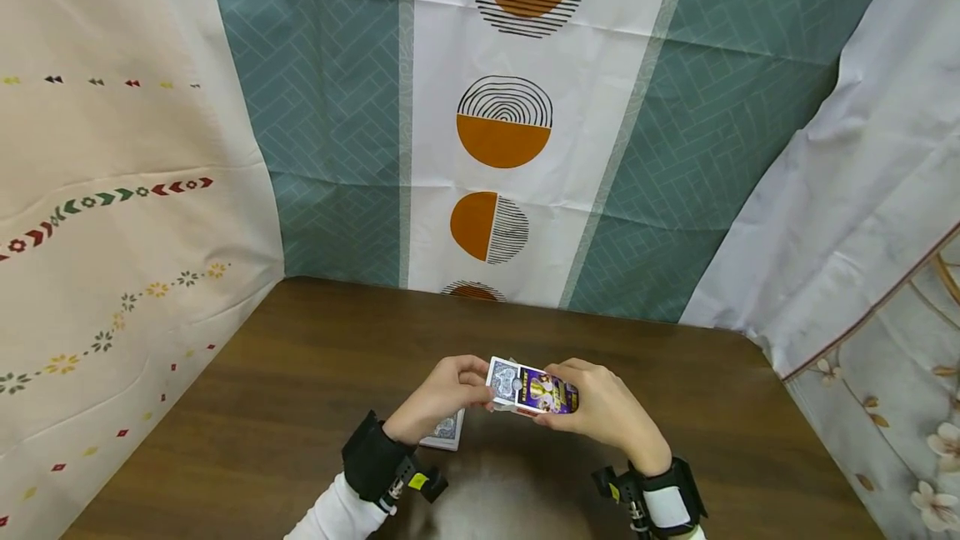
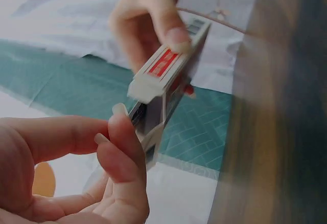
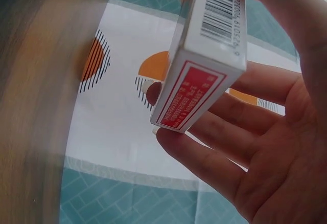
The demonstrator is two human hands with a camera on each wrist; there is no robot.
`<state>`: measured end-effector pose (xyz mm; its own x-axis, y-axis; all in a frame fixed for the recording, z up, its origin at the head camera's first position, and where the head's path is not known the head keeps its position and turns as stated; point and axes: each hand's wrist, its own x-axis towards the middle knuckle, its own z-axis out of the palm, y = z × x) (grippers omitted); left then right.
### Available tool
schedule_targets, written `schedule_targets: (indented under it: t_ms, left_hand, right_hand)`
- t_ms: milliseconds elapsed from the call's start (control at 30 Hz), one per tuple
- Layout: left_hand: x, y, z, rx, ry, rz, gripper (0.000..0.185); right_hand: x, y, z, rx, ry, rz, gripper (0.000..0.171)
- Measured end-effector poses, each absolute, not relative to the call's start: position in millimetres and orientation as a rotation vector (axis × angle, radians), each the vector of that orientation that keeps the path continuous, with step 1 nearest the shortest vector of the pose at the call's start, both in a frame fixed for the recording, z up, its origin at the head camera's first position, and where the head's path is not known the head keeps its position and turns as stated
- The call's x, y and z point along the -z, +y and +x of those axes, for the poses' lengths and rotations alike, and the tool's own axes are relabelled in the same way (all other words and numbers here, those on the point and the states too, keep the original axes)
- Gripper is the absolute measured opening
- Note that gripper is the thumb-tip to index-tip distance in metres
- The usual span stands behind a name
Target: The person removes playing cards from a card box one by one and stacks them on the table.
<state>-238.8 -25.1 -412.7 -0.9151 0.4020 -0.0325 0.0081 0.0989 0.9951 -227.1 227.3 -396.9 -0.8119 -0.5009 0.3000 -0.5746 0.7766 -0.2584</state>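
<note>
Patterned cloths hang behind brown table.

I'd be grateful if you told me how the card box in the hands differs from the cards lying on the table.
The box is held up off the table by both hands; the cards lie flat on the table. The box shows a purple picture face and red side panels; the cards show only a blue-patterned back. The box is in full view; the cards are half hidden under the left hand.

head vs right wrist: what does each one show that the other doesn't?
Head only: the left hand pinching cards at the open end of the card box, more cards on the brown table, both wristbands. Right wrist only: the box's barcode and red-label side. Both: the right hand gripping the box, and the patterned backdrop.
</note>
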Motion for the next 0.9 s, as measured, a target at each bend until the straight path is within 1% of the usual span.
schedule_targets:
  t_ms: [67,267,333,467,600,733,900]
  left_hand:
    - [411,-32,-242,-1.907,2.07,0.383,0.033]
    - [406,-50,-251,-2.024,2.124,0.217,0.024]
    - [406,-53,-253,-1.993,2.176,0.197,0.024]
    - [407,-53,-254,-1.799,2.263,0.282,0.033]
    - [408,-51,-254,-1.734,2.207,0.387,0.03]
    - [408,-51,-253,-1.783,2.113,0.381,0.026]
    - [409,-51,-253,-1.827,2.098,0.33,0.026]
  right_hand:
    - [396,228,-229,-0.499,-2.745,0.833,0.058]
    - [397,232,-231,-0.485,-2.728,0.794,0.057]
    - [397,233,-231,-0.485,-2.724,0.791,0.056]
    - [398,233,-231,-0.493,-2.724,0.795,0.057]
    - [398,233,-232,-0.484,-2.714,0.787,0.057]
    - [399,234,-233,-0.479,-2.704,0.781,0.056]
    - [400,235,-234,-0.487,-2.71,0.783,0.057]
